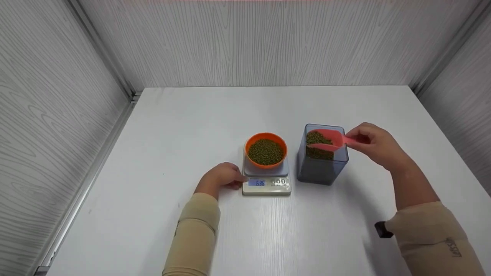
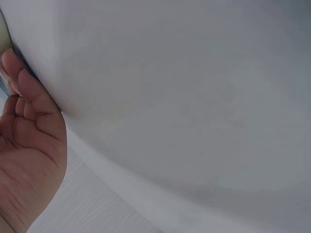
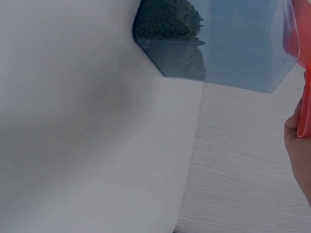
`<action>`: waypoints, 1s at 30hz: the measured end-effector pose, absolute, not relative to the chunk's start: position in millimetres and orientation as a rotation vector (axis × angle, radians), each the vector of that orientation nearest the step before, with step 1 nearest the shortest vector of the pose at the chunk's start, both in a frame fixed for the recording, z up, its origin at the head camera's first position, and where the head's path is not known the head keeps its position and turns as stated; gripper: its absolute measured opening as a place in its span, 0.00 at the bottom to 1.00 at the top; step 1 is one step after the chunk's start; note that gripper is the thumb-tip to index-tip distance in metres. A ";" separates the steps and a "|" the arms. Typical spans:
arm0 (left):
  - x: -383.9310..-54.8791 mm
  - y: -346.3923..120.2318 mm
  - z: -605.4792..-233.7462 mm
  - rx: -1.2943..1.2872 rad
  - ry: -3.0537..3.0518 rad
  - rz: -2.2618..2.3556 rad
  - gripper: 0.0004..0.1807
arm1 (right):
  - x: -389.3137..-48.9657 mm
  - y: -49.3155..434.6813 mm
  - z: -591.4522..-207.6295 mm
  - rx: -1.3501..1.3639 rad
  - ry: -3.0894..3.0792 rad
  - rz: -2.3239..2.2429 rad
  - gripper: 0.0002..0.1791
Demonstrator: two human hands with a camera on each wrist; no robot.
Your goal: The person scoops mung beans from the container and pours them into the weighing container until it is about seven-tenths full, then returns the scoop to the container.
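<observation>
My left hand (image 1: pixel 223 175) touches the left edge of a white kitchen scale (image 1: pixel 268 190), its fingertips beside the lit display. In the left wrist view the palm of this hand (image 2: pixel 31 141) shows at the left side. On the scale sits an orange bowl (image 1: pixel 284 147) of small green beans (image 1: pixel 265 152), which look like mung beans. My right hand (image 1: pixel 378 145) pinches the handle of a red scoop (image 1: pixel 334 138). The scoop lies tilted in the mouth of a clear bluish container (image 1: pixel 316 172), over more green beans (image 3: pixel 167 22).
The container stands just right of the scale on a white table (image 1: pixel 184 126). Pale wood-grain panels (image 1: pixel 245 46) enclose the table at the back and sides. A small black object (image 1: pixel 383 230) sits at the right sleeve's cuff.
</observation>
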State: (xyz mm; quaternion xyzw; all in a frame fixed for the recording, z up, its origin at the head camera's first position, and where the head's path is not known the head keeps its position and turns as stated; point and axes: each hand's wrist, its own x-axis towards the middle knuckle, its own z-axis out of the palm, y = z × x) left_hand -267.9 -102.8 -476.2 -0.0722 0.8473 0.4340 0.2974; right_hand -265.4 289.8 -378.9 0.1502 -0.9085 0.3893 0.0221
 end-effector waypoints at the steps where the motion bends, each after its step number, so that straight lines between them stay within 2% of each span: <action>1: -268.0 -103.0 -476.2 -0.191 2.254 1.151 0.11 | -266.8 287.9 -377.9 0.478 -2.812 1.205 0.10; 11: -267.3 -103.5 -475.5 -0.212 2.250 1.163 0.13 | -270.0 241.0 -367.9 0.511 -2.828 1.097 0.11; 17: -267.0 -103.2 -475.3 -0.175 2.252 1.176 0.10 | -270.0 216.2 -365.0 0.617 -2.859 0.959 0.09; 30: -268.2 -102.6 -476.2 -0.177 2.249 1.178 0.10 | -271.8 194.8 -355.9 0.698 -2.885 0.689 0.06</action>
